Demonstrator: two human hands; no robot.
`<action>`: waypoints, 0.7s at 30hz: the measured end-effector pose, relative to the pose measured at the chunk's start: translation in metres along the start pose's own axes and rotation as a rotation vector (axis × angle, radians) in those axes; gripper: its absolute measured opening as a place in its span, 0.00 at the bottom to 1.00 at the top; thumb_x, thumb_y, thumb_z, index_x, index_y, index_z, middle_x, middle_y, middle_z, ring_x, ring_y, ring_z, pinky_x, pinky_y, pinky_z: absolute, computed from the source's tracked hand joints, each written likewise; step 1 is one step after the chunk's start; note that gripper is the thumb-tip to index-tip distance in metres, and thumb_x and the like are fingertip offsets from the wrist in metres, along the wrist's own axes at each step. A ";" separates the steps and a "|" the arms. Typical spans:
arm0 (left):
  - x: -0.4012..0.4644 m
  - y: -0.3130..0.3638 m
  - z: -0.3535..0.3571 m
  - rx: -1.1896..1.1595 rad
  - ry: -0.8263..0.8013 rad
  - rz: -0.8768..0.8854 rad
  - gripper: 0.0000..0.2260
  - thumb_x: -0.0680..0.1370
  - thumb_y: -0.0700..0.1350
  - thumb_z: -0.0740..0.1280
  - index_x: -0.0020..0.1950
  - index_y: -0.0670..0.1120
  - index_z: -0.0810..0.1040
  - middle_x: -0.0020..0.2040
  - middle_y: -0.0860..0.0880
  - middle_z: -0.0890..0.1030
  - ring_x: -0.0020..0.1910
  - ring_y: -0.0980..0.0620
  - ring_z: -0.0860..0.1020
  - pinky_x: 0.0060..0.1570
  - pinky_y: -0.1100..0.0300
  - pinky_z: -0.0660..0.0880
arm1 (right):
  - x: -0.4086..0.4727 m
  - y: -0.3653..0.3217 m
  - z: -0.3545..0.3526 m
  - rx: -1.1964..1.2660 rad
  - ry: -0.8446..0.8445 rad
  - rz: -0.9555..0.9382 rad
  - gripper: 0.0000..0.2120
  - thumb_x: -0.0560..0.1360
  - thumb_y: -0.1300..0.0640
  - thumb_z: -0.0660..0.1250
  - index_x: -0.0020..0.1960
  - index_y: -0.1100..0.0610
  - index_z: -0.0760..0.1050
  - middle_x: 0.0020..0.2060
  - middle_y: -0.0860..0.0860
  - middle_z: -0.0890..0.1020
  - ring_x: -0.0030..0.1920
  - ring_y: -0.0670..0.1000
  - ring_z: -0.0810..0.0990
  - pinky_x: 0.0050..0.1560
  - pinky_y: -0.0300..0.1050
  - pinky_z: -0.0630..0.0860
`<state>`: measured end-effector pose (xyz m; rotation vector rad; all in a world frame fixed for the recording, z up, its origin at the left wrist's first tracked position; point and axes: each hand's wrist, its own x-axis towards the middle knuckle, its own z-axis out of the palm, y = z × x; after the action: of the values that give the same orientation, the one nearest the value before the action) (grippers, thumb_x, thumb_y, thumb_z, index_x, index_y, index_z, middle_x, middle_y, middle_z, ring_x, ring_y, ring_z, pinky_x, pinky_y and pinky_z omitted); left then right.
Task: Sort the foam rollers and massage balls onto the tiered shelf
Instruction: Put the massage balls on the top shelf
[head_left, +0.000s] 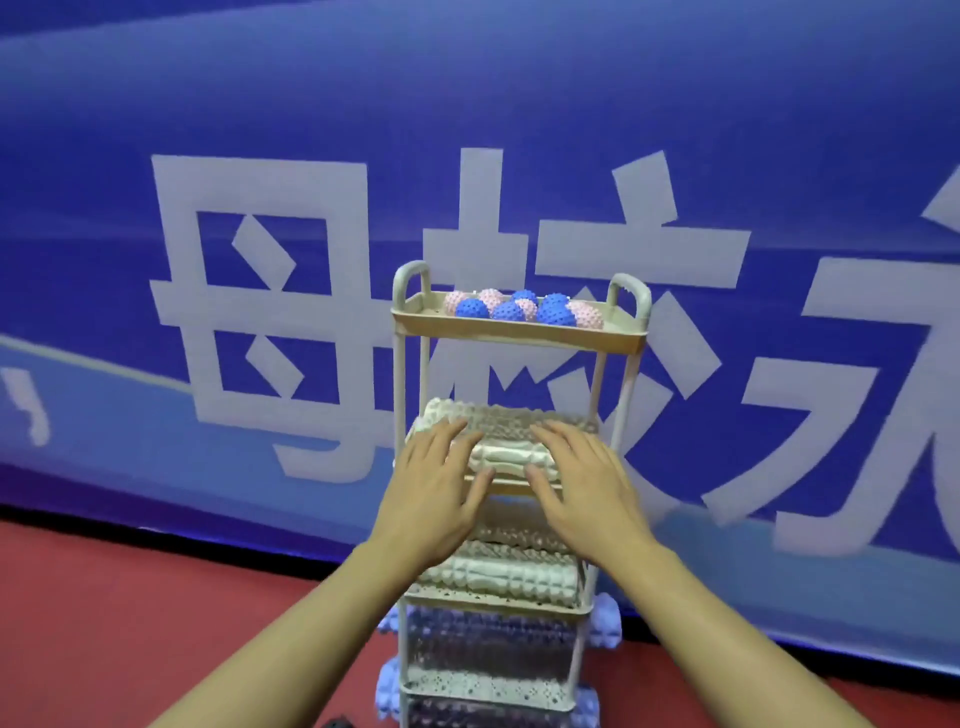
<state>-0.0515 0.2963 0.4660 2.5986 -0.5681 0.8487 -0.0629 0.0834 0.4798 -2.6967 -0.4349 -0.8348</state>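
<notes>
Cream plastic makes up the tiered shelf (519, 332), a narrow rack with two looped handles at the top, seen standing on a red floor (130, 613) in front of a blue banner (260, 130) printed with large white characters.

On the top tier, spiky massage balls are gathered in a cluster: blue balls (471, 308) and pink balls (587, 315) are mixed and touching one another.

On the second tier, white foam rollers (511, 457) with ridged surfaces are laid lengthwise, one behind another. Both hands are placed on the front roller. The left hand (436, 493) is laid over its left end with straight, slightly spread fingers, the thumb stretched toward the middle. The right hand (587, 483) is laid over the right end in the same way, fingers extended and flat, thumb pointed inward. Neither hand is curled round the roller; it is only touched from above and in front.

On the third tier, more white rollers (498, 574) are seen lying side by side, partly hidden by the forearms. Lower down, pale purple rollers (605, 621) are seen sticking out past both sides of the rack. What lies inside the lowest tiers cannot be told clearly through the patterned walls.
</notes>
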 end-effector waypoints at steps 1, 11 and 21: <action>-0.022 -0.001 0.011 0.006 -0.031 -0.015 0.25 0.82 0.60 0.53 0.73 0.48 0.71 0.74 0.47 0.72 0.74 0.45 0.69 0.71 0.44 0.68 | -0.019 -0.003 0.009 -0.010 -0.027 0.008 0.27 0.81 0.40 0.53 0.76 0.49 0.66 0.73 0.47 0.70 0.73 0.50 0.67 0.75 0.51 0.64; -0.239 0.016 0.100 0.032 -0.498 -0.117 0.28 0.81 0.60 0.52 0.73 0.45 0.74 0.72 0.44 0.74 0.72 0.42 0.72 0.69 0.42 0.71 | -0.231 -0.020 0.108 -0.062 -0.456 0.237 0.29 0.79 0.39 0.52 0.75 0.51 0.69 0.72 0.49 0.73 0.71 0.53 0.72 0.72 0.50 0.67; -0.341 0.020 0.198 -0.033 -0.841 -0.154 0.38 0.76 0.64 0.37 0.80 0.49 0.61 0.80 0.45 0.63 0.79 0.45 0.61 0.76 0.48 0.58 | -0.370 -0.003 0.194 -0.010 -0.827 0.496 0.27 0.81 0.40 0.54 0.77 0.48 0.63 0.73 0.46 0.69 0.70 0.53 0.71 0.71 0.51 0.67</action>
<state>-0.2181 0.2822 0.1087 2.8402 -0.5564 -0.3450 -0.2589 0.0811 0.1104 -2.8454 0.0992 0.4308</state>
